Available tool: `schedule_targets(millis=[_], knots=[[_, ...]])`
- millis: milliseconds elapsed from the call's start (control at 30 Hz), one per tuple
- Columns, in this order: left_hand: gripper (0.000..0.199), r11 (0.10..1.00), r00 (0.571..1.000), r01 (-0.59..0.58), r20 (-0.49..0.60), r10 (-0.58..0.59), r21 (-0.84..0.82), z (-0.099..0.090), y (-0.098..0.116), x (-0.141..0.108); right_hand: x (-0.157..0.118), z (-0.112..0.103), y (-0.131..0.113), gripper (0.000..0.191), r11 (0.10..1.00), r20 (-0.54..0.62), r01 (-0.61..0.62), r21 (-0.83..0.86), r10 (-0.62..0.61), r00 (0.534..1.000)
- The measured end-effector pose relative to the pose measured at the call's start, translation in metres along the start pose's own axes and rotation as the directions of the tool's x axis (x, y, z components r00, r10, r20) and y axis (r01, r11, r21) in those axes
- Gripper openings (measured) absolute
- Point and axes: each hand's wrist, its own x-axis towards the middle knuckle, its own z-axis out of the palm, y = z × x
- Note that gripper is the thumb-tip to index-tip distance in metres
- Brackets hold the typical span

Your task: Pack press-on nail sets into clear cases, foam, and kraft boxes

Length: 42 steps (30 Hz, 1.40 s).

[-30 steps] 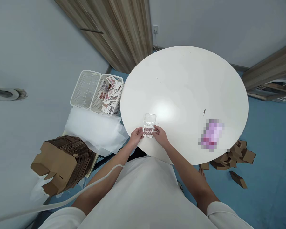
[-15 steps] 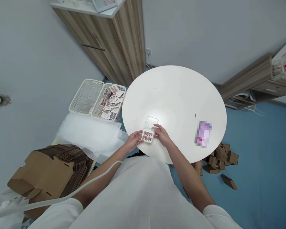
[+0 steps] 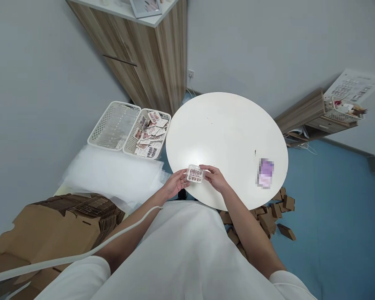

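A small clear plastic case with two rows of reddish-brown nail-shaped pieces is held over the near edge of the round white table. Its lid looks folded down over the pieces. My left hand grips the case's left side, fingers curled at its edge. On the opposite side, my right hand holds the case by its right edge, with the index finger along the top corner.
Left of the table, one white basket holds clear cases and another holds nail cards. Nearer are translucent sheets and flat cardboard boxes. A blurred purple item lies on the table's right. Small boxes cover some floor.
The case's lid, which stood open away from me, is now folded over the pieces. Both hands remain on the case. The camera view has shifted slightly.
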Motion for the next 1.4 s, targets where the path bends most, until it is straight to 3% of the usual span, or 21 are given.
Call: schedule_targets(millis=[200, 300, 433, 633, 800, 900, 1167, 1400], knots=[[0.041, 0.975, 0.999, 0.022, 0.019, -0.027, 0.222, -0.008, 0.009, -0.005, 0.004, 0.011, 0.007, 0.015, 0.999, -0.06, 0.031, -0.042, -0.033, 0.998], [0.049, 0.947, 1.0, 0.016, -0.009, -0.014, 0.32, -0.008, 0.008, -0.005, 0.003, 0.016, 0.011, 0.024, 0.997, -0.115, 0.056, -0.051, -0.062, 0.991], [0.05, 0.937, 0.998, -0.044, -0.018, 0.054, 0.347, -0.006, 0.004, -0.001, -0.006, 0.021, 0.017, 0.043, 0.997, -0.211, 0.044, -0.06, -0.056, 0.976], [0.056, 0.908, 0.991, -0.091, -0.054, 0.123, 0.408, 0.002, 0.002, 0.003, -0.016, 0.021, 0.023, 0.043, 0.993, -0.267, -0.048, -0.104, 0.018, 0.963], [0.05, 0.881, 0.992, -0.042, -0.088, 0.094, 0.471, 0.005, -0.001, 0.004, -0.011, 0.016, 0.019, 0.045, 0.995, -0.252, -0.037, -0.091, 0.013, 0.968], [0.041, 0.804, 0.994, -0.011, -0.084, 0.076, 0.595, 0.006, -0.006, 0.006, -0.006, 0.012, 0.015, 0.045, 0.992, -0.205, -0.048, -0.12, 0.022, 0.979], [0.039, 0.571, 0.969, -0.098, -0.052, 0.241, 0.815, 0.008, -0.016, 0.005, 0.008, 0.006, 0.009, 0.05, 0.979, -0.086, -0.105, -0.177, 0.091, 0.992], [0.036, 0.556, 0.955, -0.088, -0.089, 0.283, 0.827, 0.003, -0.011, 0.001, 0.026, 0.009, 0.017, 0.05, 0.973, -0.042, -0.161, -0.165, 0.156, 0.987]])
